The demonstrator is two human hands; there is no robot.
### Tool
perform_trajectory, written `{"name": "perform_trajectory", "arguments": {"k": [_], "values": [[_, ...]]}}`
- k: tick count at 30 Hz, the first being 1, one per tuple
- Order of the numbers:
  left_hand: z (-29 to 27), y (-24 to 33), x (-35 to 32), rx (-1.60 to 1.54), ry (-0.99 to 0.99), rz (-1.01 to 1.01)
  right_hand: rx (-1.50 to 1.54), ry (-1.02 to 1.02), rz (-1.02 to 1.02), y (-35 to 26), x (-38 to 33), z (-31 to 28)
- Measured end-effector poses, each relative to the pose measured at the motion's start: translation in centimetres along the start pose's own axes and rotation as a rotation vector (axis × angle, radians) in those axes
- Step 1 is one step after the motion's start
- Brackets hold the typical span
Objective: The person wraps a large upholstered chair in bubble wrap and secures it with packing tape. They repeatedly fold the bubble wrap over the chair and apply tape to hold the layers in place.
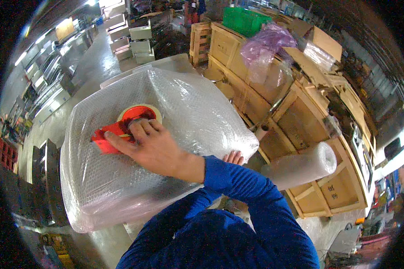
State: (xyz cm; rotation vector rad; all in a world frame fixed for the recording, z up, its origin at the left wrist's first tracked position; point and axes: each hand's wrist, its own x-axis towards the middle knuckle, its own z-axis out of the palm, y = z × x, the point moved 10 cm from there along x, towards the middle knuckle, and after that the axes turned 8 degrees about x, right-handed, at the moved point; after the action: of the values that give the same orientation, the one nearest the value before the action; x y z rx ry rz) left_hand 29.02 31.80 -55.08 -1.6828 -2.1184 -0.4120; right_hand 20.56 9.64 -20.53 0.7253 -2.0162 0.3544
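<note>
A large block wrapped in clear bubble wrap (188, 103) fills the middle of the view. On top of it lies a red tape dispenser (104, 140) with a roll of tape (141, 110). My right hand (155, 145) grips the dispenser and presses it onto the wrap, the blue sleeve reaching in from the right. Only the fingertips of my left hand (234, 157) show, behind the right forearm at the block's lower right edge, touching the wrap. The rest of that hand is hidden.
A roll of bubble wrap (300, 166) lies on wooden crates (300, 116) to the right. Further back are a green plastic basket (242, 20), purple and clear plastic bags (267, 45) and cardboard boxes (321, 42). Metal boxes (139, 45) stand on the grey floor (87, 62) behind.
</note>
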Motion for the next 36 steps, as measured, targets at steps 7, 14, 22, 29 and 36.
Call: {"name": "perform_trajectory", "arguments": {"k": [7,14,22,29,36], "values": [[1.0,-0.1,-0.3,0.119,-0.404,-0.053,0.227,0.219,0.391,9.8,-9.8,-17.2],[-3.4,0.4,0.4,0.17,-0.272,-0.046,0.404,0.441,0.921,17.2,-29.6,-21.6],[-4.4,0.1,-0.1,0.127,-0.284,-0.049,0.281,0.485,0.914,15.5,-42.8,-15.7],[-14.6,-4.4,7.2,-0.701,0.13,-0.488,0.125,0.266,0.704,13.2,-41.6,-15.4],[-13.0,-5.1,11.5,-0.984,-0.343,-0.512,0.146,0.199,0.682,11.8,-39.9,-14.6]]}}
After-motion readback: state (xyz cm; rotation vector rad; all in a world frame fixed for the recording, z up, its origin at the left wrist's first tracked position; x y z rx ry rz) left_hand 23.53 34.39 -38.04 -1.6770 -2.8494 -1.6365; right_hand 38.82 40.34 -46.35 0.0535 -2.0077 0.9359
